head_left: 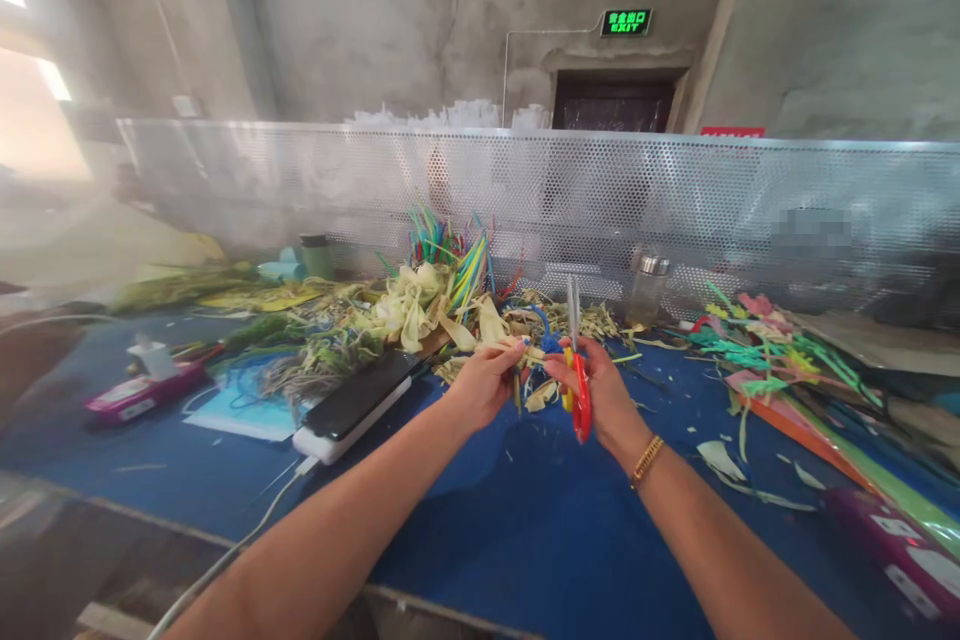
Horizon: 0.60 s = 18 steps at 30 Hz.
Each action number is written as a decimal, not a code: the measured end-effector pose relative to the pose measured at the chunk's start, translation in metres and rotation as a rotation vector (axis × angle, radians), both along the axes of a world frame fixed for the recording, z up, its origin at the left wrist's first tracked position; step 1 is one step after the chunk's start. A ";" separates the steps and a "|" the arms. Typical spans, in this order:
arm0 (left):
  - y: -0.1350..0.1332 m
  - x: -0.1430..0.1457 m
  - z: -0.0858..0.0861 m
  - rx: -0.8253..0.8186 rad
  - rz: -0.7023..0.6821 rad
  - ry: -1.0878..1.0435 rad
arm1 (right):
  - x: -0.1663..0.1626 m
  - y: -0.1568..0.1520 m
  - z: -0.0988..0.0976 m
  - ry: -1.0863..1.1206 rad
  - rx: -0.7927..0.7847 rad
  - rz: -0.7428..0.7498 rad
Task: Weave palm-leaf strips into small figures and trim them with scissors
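My left hand is closed, pinching a pale dried husk strip between thumb and fingers. My right hand is wrapped around scissors with red and yellow handles, the blades pointing up and away from me. Its fingertips come close to the same strip; whether they touch it is unclear. A blue tangle shows between the two hands. Just beyond them lies a heap of pale husks, and a loose scrap of husk rests on the blue tabletop.
A phone lies on a white power bank with a cable, left of my arm. Colourful stems stand behind the heap, before a perforated metal screen. A glass bottle, coloured strips and purple devices flank the work area.
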<state>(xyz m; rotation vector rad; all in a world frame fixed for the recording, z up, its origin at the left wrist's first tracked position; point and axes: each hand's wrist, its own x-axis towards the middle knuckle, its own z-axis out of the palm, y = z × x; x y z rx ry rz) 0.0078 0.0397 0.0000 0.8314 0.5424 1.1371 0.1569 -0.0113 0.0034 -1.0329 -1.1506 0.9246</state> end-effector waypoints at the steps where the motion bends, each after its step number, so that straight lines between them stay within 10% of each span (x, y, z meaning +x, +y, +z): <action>1: -0.003 0.001 -0.001 0.014 -0.007 0.011 | -0.004 -0.002 0.001 0.032 0.018 0.010; 8: -0.014 -0.002 0.003 0.105 -0.137 0.131 | -0.009 -0.006 0.004 0.104 0.082 -0.018; 18: -0.012 -0.003 0.004 0.178 0.020 0.139 | -0.011 -0.002 -0.001 0.177 0.170 -0.020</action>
